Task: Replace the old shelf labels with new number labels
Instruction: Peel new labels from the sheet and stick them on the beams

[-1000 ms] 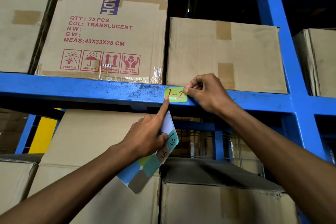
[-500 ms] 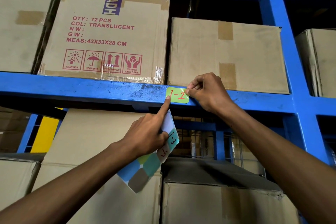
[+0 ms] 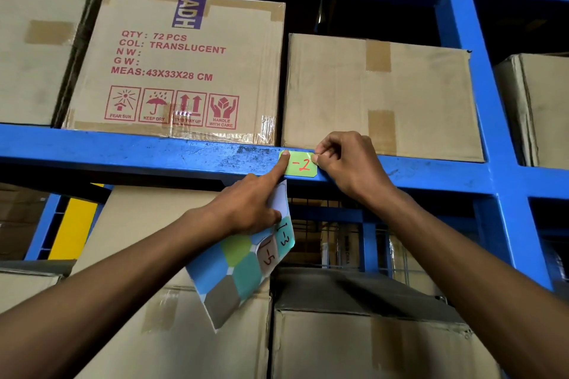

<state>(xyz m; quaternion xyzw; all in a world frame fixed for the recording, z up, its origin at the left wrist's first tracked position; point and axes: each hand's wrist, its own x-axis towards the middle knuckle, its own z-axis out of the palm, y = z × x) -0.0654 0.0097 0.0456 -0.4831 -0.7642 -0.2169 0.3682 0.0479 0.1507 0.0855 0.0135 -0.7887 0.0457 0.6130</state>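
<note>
A green label (image 3: pixel 303 165) with red writing lies against the front of the blue shelf beam (image 3: pixel 154 154). My left hand (image 3: pixel 246 209) holds a sheet of coloured labels (image 3: pixel 243 261), some marked 1-3 and 1-5, while its forefinger presses on the green label's left end and covers the first digit. My right hand (image 3: pixel 348 163) pinches the label's right edge between thumb and fingertip.
Cardboard boxes fill the shelf above the beam: a printed one (image 3: pixel 178 68) on the left, a plain one (image 3: pixel 381 95) behind my right hand. More boxes (image 3: pixel 369 344) stand below. A blue upright (image 3: pixel 492 132) rises at the right.
My left forefinger has slid up from the label's lower left corner onto its left end, covering the "1". The right hand stays at the right edge.
</note>
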